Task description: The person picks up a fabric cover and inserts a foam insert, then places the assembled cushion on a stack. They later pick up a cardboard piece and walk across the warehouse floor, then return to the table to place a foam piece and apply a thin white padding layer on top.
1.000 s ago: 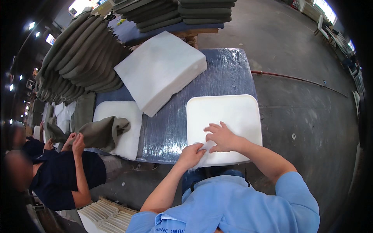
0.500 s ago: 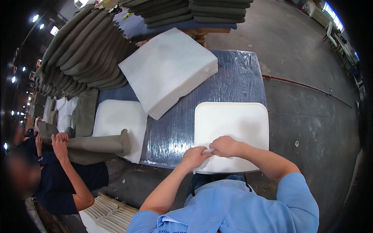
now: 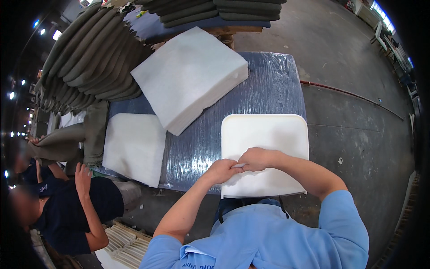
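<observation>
One square white foam cushion pad lies at the table's 5 o'clock corner. One thick stack of white wadding sheets sits toward 12 o'clock, and one single white wadding square lies at 8 o'clock. Two piles of olive-grey fabric cushion covers show: a long one at 10 o'clock and another at 12 o'clock. Two people are in view, with one blue plastic-wrapped table.

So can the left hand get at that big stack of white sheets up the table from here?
Probably yes. The left hand rests on the white cushion pad, and only bare wrapped table lies between it and the stack of white sheets.
</observation>
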`<act>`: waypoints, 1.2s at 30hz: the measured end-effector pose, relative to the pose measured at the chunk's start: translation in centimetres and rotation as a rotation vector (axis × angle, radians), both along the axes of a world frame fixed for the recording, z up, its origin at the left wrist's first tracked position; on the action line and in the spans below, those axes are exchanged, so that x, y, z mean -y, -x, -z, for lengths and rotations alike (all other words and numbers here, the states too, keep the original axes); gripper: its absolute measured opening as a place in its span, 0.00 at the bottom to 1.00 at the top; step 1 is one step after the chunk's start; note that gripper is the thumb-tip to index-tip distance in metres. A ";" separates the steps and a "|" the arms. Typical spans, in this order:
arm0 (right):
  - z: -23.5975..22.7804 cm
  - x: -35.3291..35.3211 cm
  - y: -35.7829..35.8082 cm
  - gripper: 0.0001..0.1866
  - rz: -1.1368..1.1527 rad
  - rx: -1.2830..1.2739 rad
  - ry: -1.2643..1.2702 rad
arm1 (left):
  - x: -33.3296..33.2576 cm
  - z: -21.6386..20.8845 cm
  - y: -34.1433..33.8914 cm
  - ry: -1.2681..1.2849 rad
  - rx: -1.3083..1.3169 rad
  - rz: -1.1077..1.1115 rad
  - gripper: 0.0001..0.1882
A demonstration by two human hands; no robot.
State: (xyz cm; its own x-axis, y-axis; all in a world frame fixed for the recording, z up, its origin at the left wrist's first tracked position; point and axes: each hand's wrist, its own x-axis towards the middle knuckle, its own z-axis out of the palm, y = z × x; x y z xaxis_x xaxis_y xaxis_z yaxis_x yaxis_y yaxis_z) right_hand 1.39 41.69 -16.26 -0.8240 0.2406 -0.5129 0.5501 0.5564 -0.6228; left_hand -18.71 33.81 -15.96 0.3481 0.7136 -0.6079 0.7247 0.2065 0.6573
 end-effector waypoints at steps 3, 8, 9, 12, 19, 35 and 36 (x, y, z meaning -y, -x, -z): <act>0.4 0.4 -0.1 0.17 -0.046 -0.017 -0.047 | -0.1 -0.4 -0.3 0.029 -0.001 0.048 0.20; -0.6 1.9 -0.6 0.14 -0.041 -0.092 -0.040 | 0.8 -0.4 0.7 0.048 0.057 0.128 0.20; -0.9 2.3 -0.7 0.13 -0.030 -0.107 -0.031 | 1.4 -0.6 1.1 0.062 0.117 0.120 0.20; -1.2 3.8 -1.8 0.09 -0.044 -0.340 0.059 | 2.6 -2.1 2.2 0.094 0.257 0.172 0.19; -7.5 4.1 -1.6 0.04 -0.193 -0.443 0.183 | 4.4 -8.4 3.1 0.137 0.401 0.222 0.20; 7.7 -7.5 -3.4 0.14 1.154 -0.481 0.513 | 10.2 0.9 9.1 -0.308 0.184 -0.232 0.22; 8.5 -7.9 -1.8 0.15 1.176 -0.527 0.548 | 9.6 2.1 7.9 -0.271 0.218 -0.264 0.23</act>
State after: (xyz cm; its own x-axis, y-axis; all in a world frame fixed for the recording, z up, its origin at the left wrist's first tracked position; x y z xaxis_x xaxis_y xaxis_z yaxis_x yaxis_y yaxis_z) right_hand 3.15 49.56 -24.71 -0.4047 0.7887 -0.4627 0.1546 -0.4397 -0.8847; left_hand -26.61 24.23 -18.07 0.2315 0.9192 -0.3186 0.5087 0.1648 0.8450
